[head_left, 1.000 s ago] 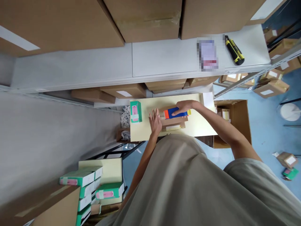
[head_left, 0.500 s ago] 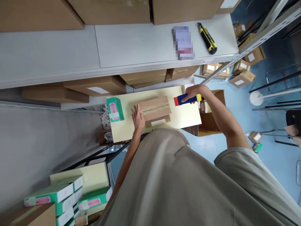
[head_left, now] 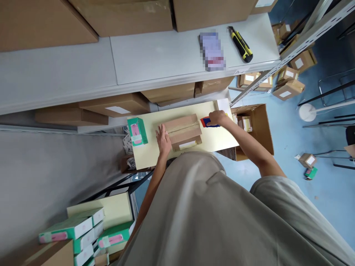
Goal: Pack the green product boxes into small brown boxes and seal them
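A brown cardboard box [head_left: 181, 127] lies on the cream tabletop [head_left: 148, 157], a seam running lengthwise along its top and a white label on the side nearest me. At its left end rests my left hand [head_left: 163, 139], fingers stretched out against the cardboard. My right hand [head_left: 217, 118] is closed around a blue tape dispenser [head_left: 210, 122] with a red front. That front is close to the box's right end; whether they touch I cannot tell. Left of my left hand stands a green box with a pink picture [head_left: 138, 132].
Above the table runs a grey shelf [head_left: 158, 59] with large cartons, a blurred-out packet [head_left: 212, 51] and a yellow-black utility knife [head_left: 240, 44]. An open carton [head_left: 256, 136] holding small boxes stands at right. Several green boxes [head_left: 66, 227] are stacked lower left.
My right hand has moved left and slightly down with the tape dispenser, bringing its red front close to the box's right end. My left hand stays at the box's left end.
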Tool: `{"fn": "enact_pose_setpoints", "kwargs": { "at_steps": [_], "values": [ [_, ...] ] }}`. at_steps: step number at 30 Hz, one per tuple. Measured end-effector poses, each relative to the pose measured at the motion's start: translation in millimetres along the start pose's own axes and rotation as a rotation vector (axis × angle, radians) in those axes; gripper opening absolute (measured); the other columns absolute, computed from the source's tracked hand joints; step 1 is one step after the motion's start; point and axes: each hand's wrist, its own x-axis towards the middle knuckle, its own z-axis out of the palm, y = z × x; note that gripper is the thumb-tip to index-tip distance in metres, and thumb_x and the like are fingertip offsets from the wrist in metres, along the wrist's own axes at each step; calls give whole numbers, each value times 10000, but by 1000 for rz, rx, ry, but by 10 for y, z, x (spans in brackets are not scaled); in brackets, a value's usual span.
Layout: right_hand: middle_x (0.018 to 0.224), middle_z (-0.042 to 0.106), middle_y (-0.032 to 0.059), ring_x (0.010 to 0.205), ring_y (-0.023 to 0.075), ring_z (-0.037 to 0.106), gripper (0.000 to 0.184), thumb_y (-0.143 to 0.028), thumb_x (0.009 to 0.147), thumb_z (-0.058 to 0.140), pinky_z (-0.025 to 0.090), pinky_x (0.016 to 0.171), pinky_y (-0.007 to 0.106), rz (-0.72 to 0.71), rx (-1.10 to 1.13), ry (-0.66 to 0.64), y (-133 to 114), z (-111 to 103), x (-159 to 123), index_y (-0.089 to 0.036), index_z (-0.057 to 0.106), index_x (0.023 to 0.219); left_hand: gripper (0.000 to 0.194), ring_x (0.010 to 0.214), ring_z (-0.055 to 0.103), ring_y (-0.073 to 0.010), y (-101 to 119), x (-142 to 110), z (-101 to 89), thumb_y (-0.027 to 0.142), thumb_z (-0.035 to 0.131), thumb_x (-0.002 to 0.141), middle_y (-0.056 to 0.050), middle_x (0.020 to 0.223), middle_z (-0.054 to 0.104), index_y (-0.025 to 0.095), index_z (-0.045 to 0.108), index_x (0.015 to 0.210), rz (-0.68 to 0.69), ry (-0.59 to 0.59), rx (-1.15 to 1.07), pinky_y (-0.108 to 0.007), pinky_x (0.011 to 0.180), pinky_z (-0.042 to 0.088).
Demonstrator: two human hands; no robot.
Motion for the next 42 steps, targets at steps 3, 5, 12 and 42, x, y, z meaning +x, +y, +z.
{"fn": "enact_pose_setpoints", "kwargs": {
  "at_steps": [3, 5, 12, 42],
  "values": [
    [1375, 760, 317, 1329, 435, 735, 481, -403, 996, 794, 567, 1032, 436, 65, 53, 123, -9, 246, -82, -81, 769, 1352, 692, 1783, 151, -253, 17, -1, -8, 479, 249, 1167, -122, 1887, 254, 190, 353, 1788, 10, 5, 11, -557, 1454, 92],
    [1357, 770, 312, 1303, 420, 750, 491, -479, 1035, 739, 571, 994, 414, 90, 163, 144, 27, 347, -159, -107, 766, 1353, 690, 1780, 166, -269, 32, -8, -35, 486, 264, 1164, -137, 1873, 291, 192, 374, 1778, 13, 2, 16, -581, 1448, 104],
    [1120, 842, 248, 1111, 391, 825, 526, -661, 1095, 551, 565, 791, 380, 102, 397, 275, 39, 195, -574, -194, 793, 1112, 671, 1774, 142, -381, 317, 58, -247, 617, 398, 1127, -133, 1852, 348, 274, 568, 1677, 77, 105, 49, -671, 1423, 182],
    [1214, 808, 196, 1089, 324, 765, 336, -349, 1102, 574, 542, 929, 366, -459, 530, 967, -969, -1223, -763, -117, 650, 1332, 892, 1733, 311, -350, 2274, 672, -381, 99, 630, 1029, -135, 1874, 286, 306, 264, 1815, 706, 421, -15, -585, 1404, 376]
  ]
}}
